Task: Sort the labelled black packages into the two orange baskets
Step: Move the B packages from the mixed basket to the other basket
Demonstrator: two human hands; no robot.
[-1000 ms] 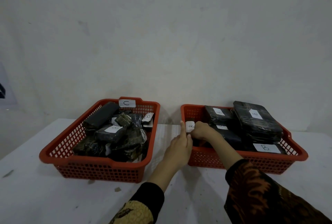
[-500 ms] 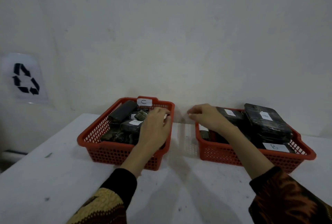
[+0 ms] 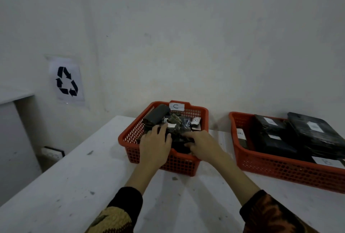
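Note:
The left orange basket [image 3: 130,132] carries a label "C" [image 3: 176,106] on its back rim and holds a loose pile of small black packages [image 3: 156,114]. Both my hands are inside it. My left hand [image 3: 155,145] lies on the pile with fingers spread. My right hand [image 3: 202,145] curls its fingers around a dark package [image 3: 182,139] near the basket's front. The right orange basket [image 3: 280,169] holds larger black packages [image 3: 315,132] with white labels, one reading "B". What lies under my palms is hidden.
Both baskets stand on a white table [image 3: 74,176] against a white wall. A recycling sign [image 3: 66,81] hangs on the wall at left, above a wall socket [image 3: 53,151]. The table's left edge drops off beside a low ledge [image 3: 15,94].
My right hand left the right basket and crossed into the left one. My left hand moved from the gap between the baskets onto the pile. The view has turned left.

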